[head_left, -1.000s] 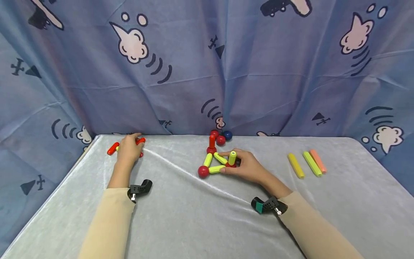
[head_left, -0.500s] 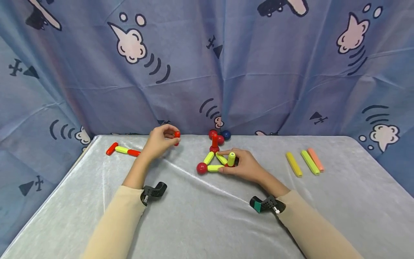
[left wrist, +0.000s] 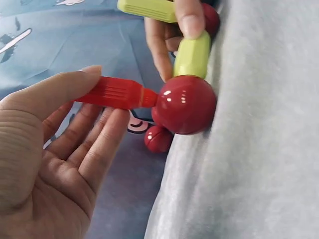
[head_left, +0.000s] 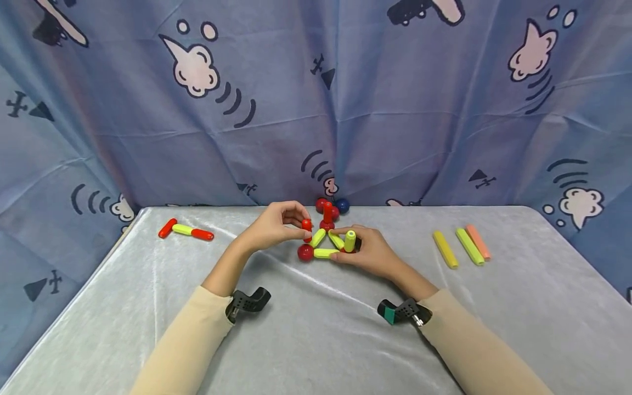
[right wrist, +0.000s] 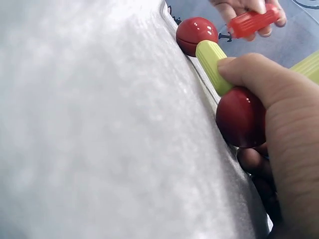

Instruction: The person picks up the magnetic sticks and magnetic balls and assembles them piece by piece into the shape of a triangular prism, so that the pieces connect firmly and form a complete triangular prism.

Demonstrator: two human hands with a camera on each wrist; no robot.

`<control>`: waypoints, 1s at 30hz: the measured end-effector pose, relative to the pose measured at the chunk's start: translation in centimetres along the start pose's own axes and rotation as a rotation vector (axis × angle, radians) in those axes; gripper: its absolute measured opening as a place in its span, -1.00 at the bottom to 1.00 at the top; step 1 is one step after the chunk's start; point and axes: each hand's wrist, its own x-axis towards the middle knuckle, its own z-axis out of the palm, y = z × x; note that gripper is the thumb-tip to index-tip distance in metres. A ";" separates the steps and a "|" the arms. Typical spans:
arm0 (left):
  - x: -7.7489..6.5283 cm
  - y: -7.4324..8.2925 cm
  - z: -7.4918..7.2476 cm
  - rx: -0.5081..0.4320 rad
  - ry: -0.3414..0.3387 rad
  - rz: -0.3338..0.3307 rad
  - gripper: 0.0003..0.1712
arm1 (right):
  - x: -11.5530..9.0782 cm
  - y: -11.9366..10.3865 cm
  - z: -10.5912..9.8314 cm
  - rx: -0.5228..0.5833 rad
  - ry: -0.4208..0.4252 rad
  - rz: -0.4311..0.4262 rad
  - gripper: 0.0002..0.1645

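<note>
In the head view my left hand [head_left: 271, 226] pinches a red rod [head_left: 307, 230] between thumb and fingers, holding it upright over the front-left red ball [head_left: 305, 253] of a triangle of magnetic rods and balls. The rod's narrow tip [left wrist: 148, 97] is right at that ball in the left wrist view. My right hand [head_left: 372, 253] grips the triangle's right corner, its thumb on the front yellow-green rod [right wrist: 212, 62]. Its fingers partly hide the red ball [right wrist: 241, 117] there. A yellow-green rod [head_left: 350, 241] stands up from that corner, and a red rod [head_left: 328, 212] from the back ball.
Two red balls and a blue ball [head_left: 342, 206] lie behind the triangle, by the curtain [head_left: 276, 109]. At the left lie red rods [head_left: 202, 235] and a yellow-green rod [head_left: 182, 229]. Yellow [head_left: 445, 249], yellow-green [head_left: 469, 246] and orange rods [head_left: 478, 242] lie at the right.
My left hand has picked up a red rod from the left group and carried it right to the triangle's front-left ball. My right hand keeps its grip on the right corner.
</note>
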 end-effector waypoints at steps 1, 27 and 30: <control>0.0 -0.1 0.0 0.014 -0.006 -0.005 -0.69 | 0.1 -0.1 0.0 0.001 0.002 -0.001 -0.33; -0.1 -2.8 0.2 0.134 -0.066 -0.028 -0.84 | -0.2 0.0 -0.7 0.234 0.137 -0.052 -0.77; 0.1 -2.9 0.5 0.097 -0.049 -0.037 -0.82 | 0.0 0.1 -0.9 0.201 0.334 0.051 -0.70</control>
